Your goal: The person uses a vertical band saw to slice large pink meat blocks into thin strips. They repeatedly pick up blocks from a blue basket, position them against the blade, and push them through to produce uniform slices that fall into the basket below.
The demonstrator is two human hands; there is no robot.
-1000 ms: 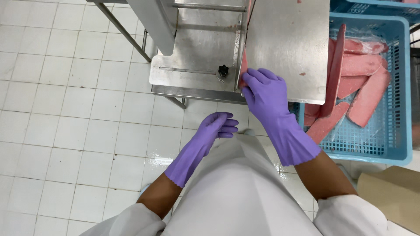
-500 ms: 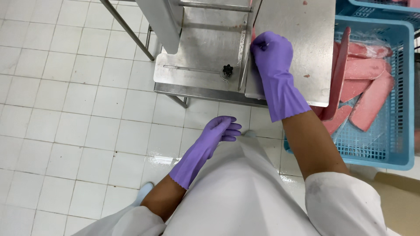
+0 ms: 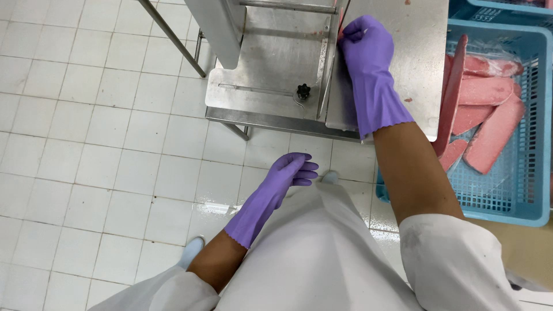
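Our right hand (image 3: 364,49) pinches a thin pink slice (image 3: 341,26) on the steel desk (image 3: 271,63); its long axis runs away from the fingers. Our left hand (image 3: 291,173) hangs empty, fingers loosely together, much farther off.

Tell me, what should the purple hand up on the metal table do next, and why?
Probably keep easing the thin pink slice forward. The right hand pinches it at the steel table's slot, while the left hand hangs free below and the blue crate of pink slabs waits alongside.
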